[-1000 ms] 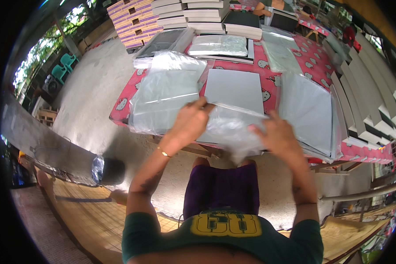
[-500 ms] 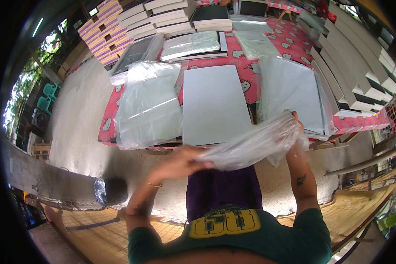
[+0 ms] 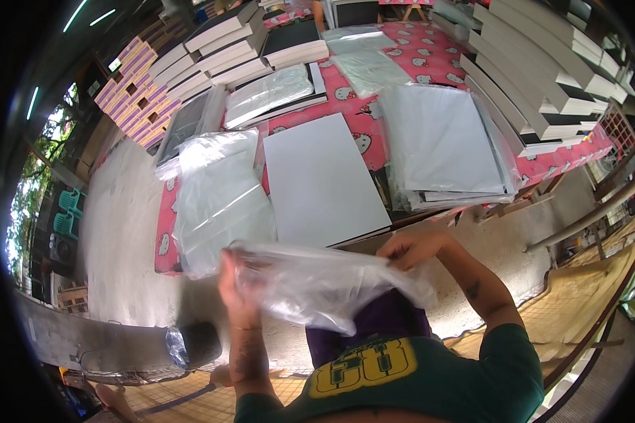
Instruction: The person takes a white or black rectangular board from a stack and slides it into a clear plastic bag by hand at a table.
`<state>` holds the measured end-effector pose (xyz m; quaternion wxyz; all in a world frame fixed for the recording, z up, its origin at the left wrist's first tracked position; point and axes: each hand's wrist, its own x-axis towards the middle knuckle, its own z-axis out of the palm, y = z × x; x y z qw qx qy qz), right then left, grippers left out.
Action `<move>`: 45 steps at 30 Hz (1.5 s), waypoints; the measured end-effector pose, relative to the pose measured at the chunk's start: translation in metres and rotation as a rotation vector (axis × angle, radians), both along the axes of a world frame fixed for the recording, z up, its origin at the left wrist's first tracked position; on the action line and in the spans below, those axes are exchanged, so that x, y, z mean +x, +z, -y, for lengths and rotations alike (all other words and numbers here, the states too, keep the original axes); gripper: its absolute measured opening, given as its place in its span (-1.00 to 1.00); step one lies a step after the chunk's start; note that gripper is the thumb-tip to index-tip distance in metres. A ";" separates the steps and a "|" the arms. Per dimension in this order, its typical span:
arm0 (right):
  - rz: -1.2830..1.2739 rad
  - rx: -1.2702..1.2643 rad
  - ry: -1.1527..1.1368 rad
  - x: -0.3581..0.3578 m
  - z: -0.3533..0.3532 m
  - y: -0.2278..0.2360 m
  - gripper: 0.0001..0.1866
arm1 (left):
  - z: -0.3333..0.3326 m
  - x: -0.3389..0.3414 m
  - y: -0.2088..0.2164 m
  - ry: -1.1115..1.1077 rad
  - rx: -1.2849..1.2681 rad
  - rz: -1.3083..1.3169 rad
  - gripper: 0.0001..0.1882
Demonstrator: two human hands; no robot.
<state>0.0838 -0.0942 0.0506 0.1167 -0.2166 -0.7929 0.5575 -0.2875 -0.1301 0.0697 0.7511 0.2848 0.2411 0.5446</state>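
Note:
A clear plastic bag (image 3: 317,278) hangs stretched between my two hands, above my lap and just off the table's near edge. My left hand (image 3: 241,287) grips its left end; plastic covers the fingers and motion blurs them. At the other end, the curled fingers of my right hand (image 3: 410,248) hold the bag. Beyond it, a thick white-topped board or paper block (image 3: 322,180) lies at the table's near edge. To its left is a pile of clear plastic bags (image 3: 222,211). On its right, white sheets in plastic (image 3: 444,144) lie stacked.
White-sided blocks with dark covers (image 3: 222,46) are stacked far left, and more (image 3: 543,77) at right. The pink patterned tablecloth (image 3: 441,53) carries further plastic packs (image 3: 370,70). A dark-topped bench (image 3: 120,345) stands at lower left. Purple-and-yellow stacks (image 3: 137,95) rise behind.
My left hand has risen and moved left with its end of the bag. My right hand has come lower and inward. The view has turned, tilting the table.

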 end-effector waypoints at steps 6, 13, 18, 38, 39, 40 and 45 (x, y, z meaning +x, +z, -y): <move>-0.682 -0.600 -0.229 0.002 0.024 -0.017 -0.73 | 0.008 -0.007 -0.035 -0.250 0.083 -0.550 -0.77; -1.058 -0.754 0.133 -0.009 0.017 -0.095 -0.54 | 0.014 -0.032 -0.070 -0.133 0.162 -1.101 -0.61; -0.766 -0.877 -0.235 0.001 0.048 -0.078 -0.46 | 0.023 -0.067 -0.097 -0.395 0.075 -0.613 -0.69; -0.186 -0.051 -1.328 -0.059 0.034 -0.090 -0.55 | -0.006 0.023 -0.092 0.525 0.128 -1.127 -0.63; -0.142 -0.097 -1.307 -0.058 0.035 -0.092 -0.54 | -0.004 0.024 -0.092 0.541 0.149 -1.151 -0.64; -0.199 -0.005 -1.350 -0.057 0.035 -0.095 -0.57 | -0.001 0.025 -0.092 0.558 0.169 -1.175 -0.65; -0.585 -0.287 -1.292 -0.031 0.054 -0.076 -0.66 | 0.025 0.005 -0.086 0.506 0.243 -0.724 -0.74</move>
